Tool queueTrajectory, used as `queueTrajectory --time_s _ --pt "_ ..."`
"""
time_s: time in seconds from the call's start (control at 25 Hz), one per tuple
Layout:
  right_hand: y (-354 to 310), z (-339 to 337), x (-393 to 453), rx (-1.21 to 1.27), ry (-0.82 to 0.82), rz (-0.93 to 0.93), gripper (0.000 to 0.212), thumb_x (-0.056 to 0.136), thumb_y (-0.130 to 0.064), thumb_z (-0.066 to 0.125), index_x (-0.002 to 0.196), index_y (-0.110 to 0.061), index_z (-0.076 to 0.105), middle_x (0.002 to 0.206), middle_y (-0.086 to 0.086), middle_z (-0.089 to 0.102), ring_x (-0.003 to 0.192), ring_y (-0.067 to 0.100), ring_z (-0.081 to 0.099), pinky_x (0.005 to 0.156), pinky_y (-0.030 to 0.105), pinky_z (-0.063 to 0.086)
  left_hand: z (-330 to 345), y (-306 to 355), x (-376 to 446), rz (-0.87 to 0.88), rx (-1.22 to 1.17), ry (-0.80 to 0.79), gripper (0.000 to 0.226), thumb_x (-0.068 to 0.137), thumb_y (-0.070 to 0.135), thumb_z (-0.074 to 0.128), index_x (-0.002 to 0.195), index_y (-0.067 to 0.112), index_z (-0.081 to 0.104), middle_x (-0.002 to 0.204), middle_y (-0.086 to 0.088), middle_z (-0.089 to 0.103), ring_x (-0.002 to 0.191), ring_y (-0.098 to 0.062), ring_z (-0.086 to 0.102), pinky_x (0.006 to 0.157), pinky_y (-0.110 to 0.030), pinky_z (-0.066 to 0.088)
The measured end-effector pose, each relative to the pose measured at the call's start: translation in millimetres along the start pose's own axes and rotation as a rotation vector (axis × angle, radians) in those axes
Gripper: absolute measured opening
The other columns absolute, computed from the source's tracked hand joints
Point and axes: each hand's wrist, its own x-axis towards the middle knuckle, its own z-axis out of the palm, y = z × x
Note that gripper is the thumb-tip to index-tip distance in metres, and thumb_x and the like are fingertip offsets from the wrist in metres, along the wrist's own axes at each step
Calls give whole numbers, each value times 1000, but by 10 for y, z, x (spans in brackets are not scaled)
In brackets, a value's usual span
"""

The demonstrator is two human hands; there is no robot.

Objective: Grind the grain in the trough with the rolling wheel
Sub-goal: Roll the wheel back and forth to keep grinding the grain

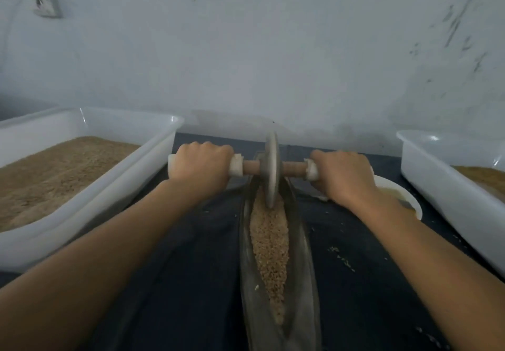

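A long dark boat-shaped trough (303, 255) runs away from me down the middle of the dark cloth. Pale brown grain (269, 244) fills its groove. A grey metal rolling wheel (271, 170) stands upright in the far end of the trough, its lower edge in the grain. A wooden axle with white-wrapped ends passes through the wheel. My left hand (200, 166) grips the left handle. My right hand (344, 175) grips the right handle. Both arms are stretched forward.
A white plastic tub (90, 124) holding brown ground grain stands at the left. Another white tub (437, 165) is at the right. A white bowl (410, 200) lies under my right wrist. A wall stands close behind. Loose grains dot the cloth at right.
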Motion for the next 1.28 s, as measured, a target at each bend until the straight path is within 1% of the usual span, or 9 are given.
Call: queueTrajectory --time_s 0.28,0.4,0.48,0.68,0.84,0.96,1.04,1.12,1.28 --pt "62 -301 -1023 43 57 -197 45 53 -46 67 69 -34 27 49 -9 22 44 11 25 39 22 16 -373 -83 -996 207 -17 -5 33 71 46 66 78 33 36 62 11 43 56 -15 52 51 -29 40" --pt "72 -378 -1308 80 -220 -83 29 55 -59 50 75 -48 32 55 -14 37 51 4 37 49 20 27 -558 -170 -1348 372 -83 215 44 48 38 73 72 31 36 52 10 38 40 -19 44 41 -26 35" --pt "-8 -294 -1242 116 -141 -112 35 59 -55 59 77 -48 30 54 -15 39 55 5 49 55 29 43 -619 -79 -1192 326 1 107 51 44 38 78 71 29 36 51 10 41 39 -18 44 44 -23 23" --pt "-84 37 -186 58 -83 2 24 83 -45 59 84 -29 41 86 2 64 77 29 59 60 33 35 -177 105 -143 38 101 -33 21 86 33 56 86 26 36 88 2 63 77 -25 60 61 -32 32" --pt "-71 -4 -121 83 -73 -9 24 82 -46 61 89 -28 47 89 3 65 81 30 61 61 33 35 -184 45 -67 85 50 -6 18 86 38 56 87 25 43 85 3 61 69 -22 52 61 -32 36" --pt "-46 -137 -894 145 -57 -117 42 69 -45 70 80 -31 31 73 -5 59 65 20 59 51 34 41 -332 -16 -761 254 -1 114 34 64 33 75 75 27 44 62 7 51 53 -21 53 50 -29 36" --pt "-44 -355 -1306 159 90 -211 72 36 -38 83 74 -34 22 52 -8 43 41 14 44 37 20 16 -391 -109 -1166 340 -130 277 31 58 23 75 68 26 45 55 7 42 46 -23 47 47 -30 37" --pt "8 -494 -1483 145 253 -230 67 20 -23 83 64 -29 33 46 -8 36 34 16 36 53 15 0 -382 -223 -1365 380 -232 296 22 68 29 64 68 29 42 55 8 37 45 -23 44 46 -34 42" --pt "-7 -310 -1115 75 122 -229 48 41 -23 85 68 -22 45 54 -5 51 42 21 50 35 23 24 -272 -199 -1077 275 -40 113 44 53 34 75 67 30 34 50 8 43 38 -21 49 41 -20 22"
